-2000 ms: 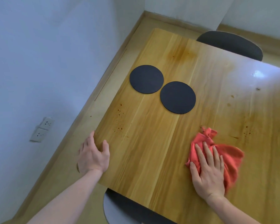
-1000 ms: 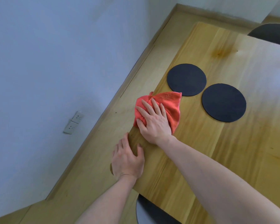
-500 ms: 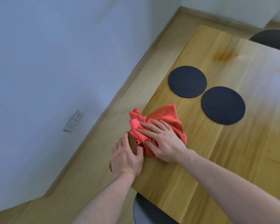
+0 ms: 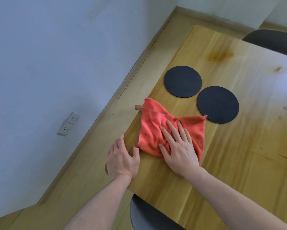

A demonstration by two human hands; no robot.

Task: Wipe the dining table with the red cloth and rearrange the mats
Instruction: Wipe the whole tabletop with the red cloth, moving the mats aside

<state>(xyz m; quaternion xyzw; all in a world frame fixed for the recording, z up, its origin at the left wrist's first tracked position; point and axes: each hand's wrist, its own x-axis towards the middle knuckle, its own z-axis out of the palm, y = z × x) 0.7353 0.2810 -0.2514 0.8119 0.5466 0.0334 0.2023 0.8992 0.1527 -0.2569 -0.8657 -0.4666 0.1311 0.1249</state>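
Centrally, the right hand point(image 4: 179, 146) lies flat, fingers spread, pressing the red cloth point(image 4: 157, 127) onto the wooden dining table point(image 4: 239, 163) near its left edge. Left hand point(image 4: 123, 158): open, palm down over the table's edge, thumb just beside the cloth, gripping nothing. Beyond the cloth lie two round black mats, the nearer mat point(image 4: 218, 104) close to the cloth's far corner, the farther mat point(image 4: 183, 81) just beside it. Dark chairs point(image 4: 147, 216) flank the table; wall sockets point(image 4: 69, 123) appear at left.
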